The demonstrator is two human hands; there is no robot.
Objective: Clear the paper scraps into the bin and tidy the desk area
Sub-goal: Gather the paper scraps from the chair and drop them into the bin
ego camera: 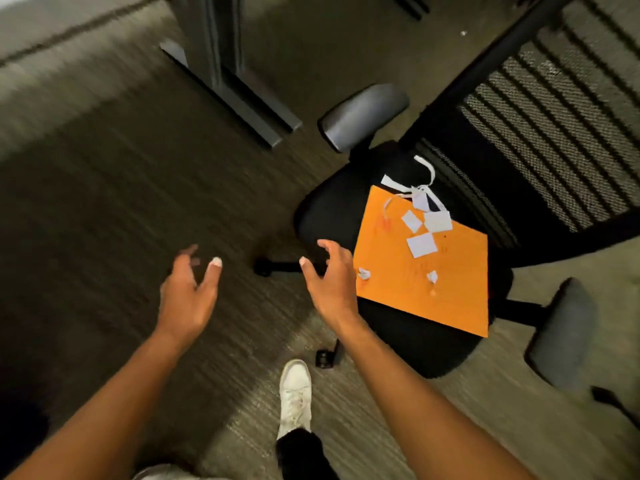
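Note:
An orange sheet (446, 282) lies on the black seat of an office chair (332, 209). Several white paper scraps (420, 244) lie scattered on the sheet, and a few white strips (427, 168) curl off its far edge onto the seat. My right hand (329, 278) hovers just left of the sheet's near left edge, fingers spread and empty. My left hand (188, 289) hangs over the carpet further left, also spread and holding nothing. No bin is in view.
The chair has a mesh back (550, 126) at the upper right and grey armrests (363, 116) on both sides. A dark desk leg (225, 74) stands on the carpet at the upper left. My white shoe (295, 396) is near a chair castor (325, 358).

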